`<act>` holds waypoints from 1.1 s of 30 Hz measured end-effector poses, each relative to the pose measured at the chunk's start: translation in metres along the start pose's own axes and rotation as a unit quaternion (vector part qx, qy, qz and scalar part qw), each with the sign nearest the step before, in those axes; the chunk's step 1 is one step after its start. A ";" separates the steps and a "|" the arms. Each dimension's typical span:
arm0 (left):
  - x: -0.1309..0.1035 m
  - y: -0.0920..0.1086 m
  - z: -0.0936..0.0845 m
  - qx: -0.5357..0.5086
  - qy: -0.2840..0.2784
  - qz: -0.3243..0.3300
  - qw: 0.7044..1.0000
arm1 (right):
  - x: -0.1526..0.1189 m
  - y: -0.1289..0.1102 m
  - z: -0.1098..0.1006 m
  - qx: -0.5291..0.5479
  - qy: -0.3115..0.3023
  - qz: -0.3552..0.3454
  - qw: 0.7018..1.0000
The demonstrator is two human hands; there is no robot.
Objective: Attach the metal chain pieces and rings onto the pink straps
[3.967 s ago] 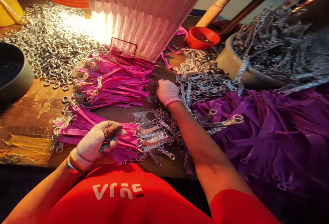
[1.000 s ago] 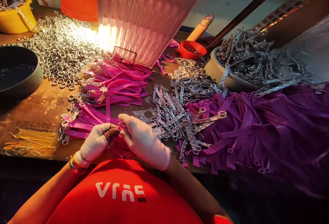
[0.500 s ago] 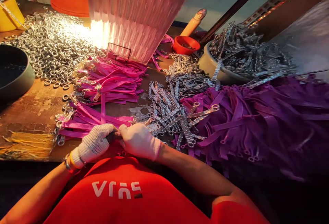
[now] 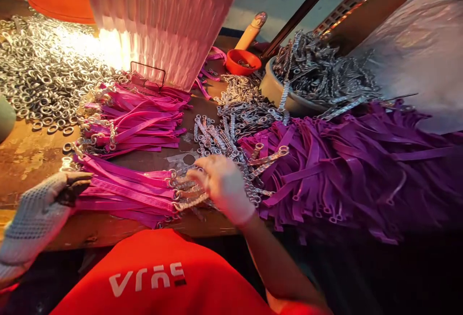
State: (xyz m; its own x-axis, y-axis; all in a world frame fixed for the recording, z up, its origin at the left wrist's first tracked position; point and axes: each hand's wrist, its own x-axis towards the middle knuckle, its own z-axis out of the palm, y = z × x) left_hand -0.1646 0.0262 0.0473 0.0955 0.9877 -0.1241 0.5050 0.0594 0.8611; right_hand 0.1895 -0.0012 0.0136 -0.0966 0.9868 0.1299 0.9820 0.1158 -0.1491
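Observation:
My left hand, in a white dotted glove with dark fingertips, is at the left end of a bundle of pink straps. Its fingers are stretched out, and I make out nothing held in them. Metal rings sit at the strap ends on that side. My right hand, also gloved and slightly blurred, hovers over the bundle's right end with thumb and fingers apart. Under and beside it lie braided silver chain pieces, some joined to the strap ends by rings.
Loose metal rings heap at the left; another pink strap bundle lies behind. Purple straps cover the right side. A tub full of chain pieces, a small red bowl and a ribbed translucent panel stand behind.
My hands were together at the front of the pink bundle. They have parted: the left moved left to the ring end, the right moved right over the chain pieces. The view shifted right.

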 end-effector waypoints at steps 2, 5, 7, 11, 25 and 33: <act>-0.005 0.012 0.029 -0.165 -0.030 -0.122 0.978 | 0.030 0.025 0.011 -0.067 0.022 0.127 0.989; 0.001 0.023 0.064 -0.396 -0.125 -0.271 0.869 | 0.065 0.054 0.039 -0.090 -0.018 0.222 0.971; 0.006 0.023 0.075 -0.460 -0.177 -0.312 0.812 | 0.072 0.067 0.056 -0.025 -0.004 0.217 0.976; 0.002 0.019 0.082 -0.465 -0.204 -0.297 0.809 | 0.056 0.071 0.057 0.228 0.156 0.181 0.944; -0.017 0.008 0.088 -0.218 -0.147 -0.046 0.964 | -0.008 -0.080 0.011 0.396 0.020 -0.153 0.905; -0.020 0.009 0.088 -0.362 -0.154 -0.063 0.917 | -0.003 -0.101 0.008 0.551 -0.101 -0.020 0.828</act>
State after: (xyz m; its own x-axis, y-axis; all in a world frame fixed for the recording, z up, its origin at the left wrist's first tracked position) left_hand -0.0868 -0.0054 0.0139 0.3697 0.8849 -0.2833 -0.1624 0.3618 0.9180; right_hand 0.0896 -0.0145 0.0207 -0.2602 0.9655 0.0073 0.2428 0.0727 -0.9673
